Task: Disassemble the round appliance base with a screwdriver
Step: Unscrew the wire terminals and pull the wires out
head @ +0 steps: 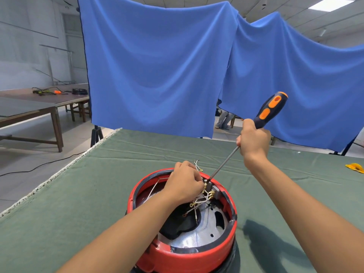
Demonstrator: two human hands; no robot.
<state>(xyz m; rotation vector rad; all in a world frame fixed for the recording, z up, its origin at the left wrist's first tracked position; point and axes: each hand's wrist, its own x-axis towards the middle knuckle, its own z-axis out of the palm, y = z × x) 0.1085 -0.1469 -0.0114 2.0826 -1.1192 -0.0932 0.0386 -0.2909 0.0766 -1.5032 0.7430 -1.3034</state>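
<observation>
The round red appliance base [177, 255] lies open side up on the green cloth near the table's front edge, showing a silver metal plate and a black part inside. My left hand [184, 184] reaches into its far side and pinches a bundle of white wires [199, 201] with brass terminals. My right hand [254, 140] grips the blue and orange handle of a screwdriver [270, 109]. The long shaft slants down to the left, and its tip sits on a grey terminal block [211, 187] at the base's far rim, right beside my left fingers.
The green cloth-covered table [98, 194] stretches left and far. A yellow object [355, 167] lies at its right edge. A blue curtain [157, 66] hangs behind the table. Wooden tables with cables stand at the far left, and a cord runs across the floor.
</observation>
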